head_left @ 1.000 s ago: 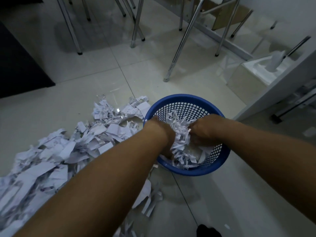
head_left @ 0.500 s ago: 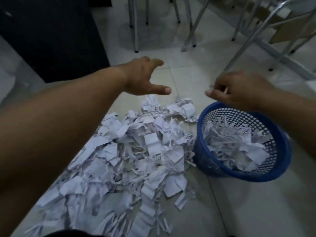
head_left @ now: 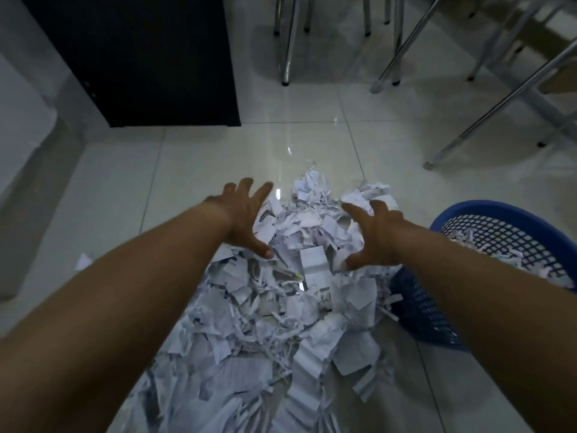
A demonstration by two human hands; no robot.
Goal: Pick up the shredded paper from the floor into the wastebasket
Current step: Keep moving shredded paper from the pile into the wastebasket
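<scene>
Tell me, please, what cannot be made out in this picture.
- Head view: wastebasket, right side hidden by the right forearm and the frame edge.
- Head view: shredded paper, pile cut off at the bottom edge.
- Head view: print on the paper, too small and dim.

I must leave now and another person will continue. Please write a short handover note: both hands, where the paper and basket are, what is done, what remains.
The left hand is open, fingers spread, holding nothing, over the far end of the pile.
The right hand is also open and empty, facing it across the same spot.
The shredded paper lies in a big pile on the floor.
The wastebasket stands upright against the pile's right edge.
Done: some shreds are in the basket.
Left: most of the pile; probably scoop the next handful.
</scene>
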